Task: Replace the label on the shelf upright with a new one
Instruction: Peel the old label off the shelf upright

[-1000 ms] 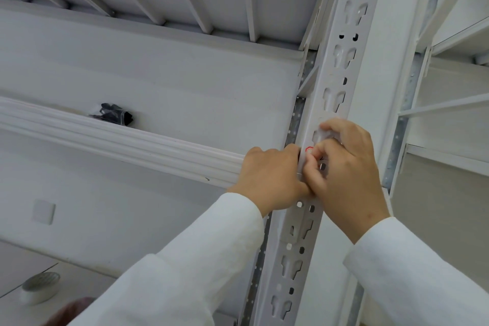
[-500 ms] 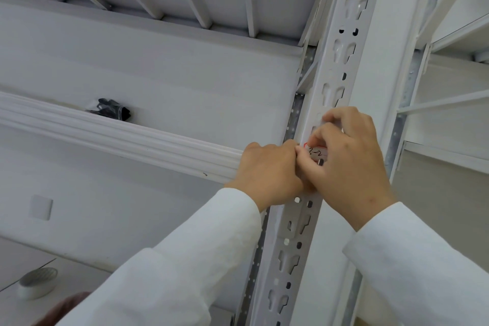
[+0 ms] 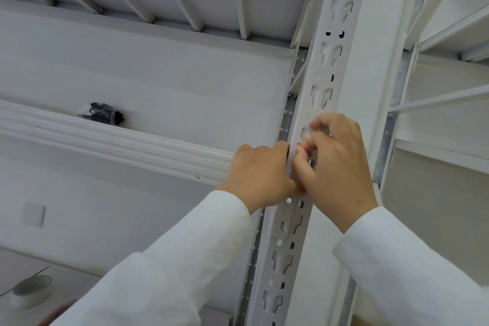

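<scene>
White shelf upright (image 3: 328,66): label (image 3: 308,153) under right hand (image 3: 336,164).

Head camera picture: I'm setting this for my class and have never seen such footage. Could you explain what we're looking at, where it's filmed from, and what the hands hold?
There is no machine here. A camera worn on a person's head looks up at a white metal shelf upright, a post punched with slots. The left hand and right hand, both in white sleeves, press together on a small label on that post. It has red and black marks, too hidden to read. Whether they are peeling it or sticking it on, I cannot tell. On the shelf to the left lies a small black bundle.
</scene>
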`<move>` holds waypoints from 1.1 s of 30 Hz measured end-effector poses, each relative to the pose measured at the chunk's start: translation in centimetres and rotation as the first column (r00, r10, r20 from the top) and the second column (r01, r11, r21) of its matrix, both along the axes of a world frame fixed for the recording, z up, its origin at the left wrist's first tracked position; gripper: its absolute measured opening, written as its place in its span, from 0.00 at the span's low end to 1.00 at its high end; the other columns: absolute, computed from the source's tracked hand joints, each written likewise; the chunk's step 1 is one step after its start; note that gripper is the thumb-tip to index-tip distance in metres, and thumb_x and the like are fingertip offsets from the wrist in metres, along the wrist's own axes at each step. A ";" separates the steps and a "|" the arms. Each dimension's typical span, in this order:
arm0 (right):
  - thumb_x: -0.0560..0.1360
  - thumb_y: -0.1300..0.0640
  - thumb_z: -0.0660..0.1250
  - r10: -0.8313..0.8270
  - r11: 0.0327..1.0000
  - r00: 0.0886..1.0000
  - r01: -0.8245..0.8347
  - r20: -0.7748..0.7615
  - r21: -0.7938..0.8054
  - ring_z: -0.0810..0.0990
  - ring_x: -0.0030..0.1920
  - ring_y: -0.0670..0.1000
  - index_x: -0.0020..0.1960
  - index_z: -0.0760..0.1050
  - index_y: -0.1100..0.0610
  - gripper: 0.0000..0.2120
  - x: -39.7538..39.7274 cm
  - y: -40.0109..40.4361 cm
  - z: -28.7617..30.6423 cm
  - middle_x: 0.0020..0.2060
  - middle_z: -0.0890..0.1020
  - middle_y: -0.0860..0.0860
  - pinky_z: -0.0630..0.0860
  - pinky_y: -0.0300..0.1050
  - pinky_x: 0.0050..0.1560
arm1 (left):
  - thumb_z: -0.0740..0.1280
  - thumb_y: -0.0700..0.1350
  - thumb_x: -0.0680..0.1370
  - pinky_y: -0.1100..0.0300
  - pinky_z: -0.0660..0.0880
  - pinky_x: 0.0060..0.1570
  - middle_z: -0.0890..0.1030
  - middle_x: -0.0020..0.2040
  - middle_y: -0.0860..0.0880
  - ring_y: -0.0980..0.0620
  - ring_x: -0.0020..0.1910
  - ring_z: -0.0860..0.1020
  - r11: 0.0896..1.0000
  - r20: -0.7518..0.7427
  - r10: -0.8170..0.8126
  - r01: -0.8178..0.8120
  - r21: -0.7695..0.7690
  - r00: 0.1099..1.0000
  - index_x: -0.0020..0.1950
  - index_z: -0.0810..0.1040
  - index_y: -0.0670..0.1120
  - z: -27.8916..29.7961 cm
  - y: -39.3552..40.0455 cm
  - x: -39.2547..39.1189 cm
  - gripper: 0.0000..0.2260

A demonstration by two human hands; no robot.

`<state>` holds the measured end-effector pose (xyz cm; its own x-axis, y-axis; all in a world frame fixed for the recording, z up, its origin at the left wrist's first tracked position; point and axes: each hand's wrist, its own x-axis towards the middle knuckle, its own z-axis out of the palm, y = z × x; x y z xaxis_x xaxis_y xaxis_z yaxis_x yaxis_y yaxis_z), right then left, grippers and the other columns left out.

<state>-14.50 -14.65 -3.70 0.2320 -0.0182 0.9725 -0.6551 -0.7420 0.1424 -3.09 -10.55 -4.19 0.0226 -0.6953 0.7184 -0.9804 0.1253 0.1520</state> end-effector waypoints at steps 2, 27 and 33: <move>0.69 0.57 0.61 0.026 1.000 1.000 -0.026 0.007 0.011 0.66 0.53 0.51 0.33 0.73 0.61 0.09 -0.1 -0.1 -0.1 0.49 0.76 0.55 0.66 0.42 0.55 | 0.64 0.58 0.72 0.55 0.61 0.44 0.70 0.34 0.54 0.51 0.33 0.69 1.000 -0.001 0.004 -0.004 0.004 1.000 0.43 0.62 0.48 0.0 0.0 0.0 0.16; 0.66 0.63 0.67 0.013 0.998 1.000 -0.014 0.021 0.060 0.66 0.52 0.50 0.32 0.73 0.61 0.06 -0.3 0.6 0.0 0.49 0.75 0.54 0.59 0.32 0.47 | 0.64 0.59 0.72 0.56 0.61 0.43 0.69 0.33 0.53 0.50 0.34 0.67 1.000 0.007 0.016 -0.016 -0.006 1.000 0.43 0.62 0.48 0.0 0.1 -0.1 0.17; 0.68 0.64 0.68 0.052 0.992 0.998 -0.053 0.019 0.113 0.67 0.55 0.49 0.34 0.71 0.61 0.06 -0.5 0.8 -0.4 0.51 0.74 0.54 0.54 0.18 0.51 | 0.65 0.59 0.72 0.56 0.60 0.43 0.69 0.34 0.53 0.49 0.36 0.69 1.000 0.001 0.016 -0.016 -0.003 1.000 0.43 0.62 0.48 -0.1 0.1 -0.1 0.17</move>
<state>-14.97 -13.87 -4.13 0.2196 -0.1164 0.9686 -0.6164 -0.7862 0.0452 -3.18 -10.46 -4.28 0.0330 -0.6927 0.7205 -0.9825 0.1099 0.1506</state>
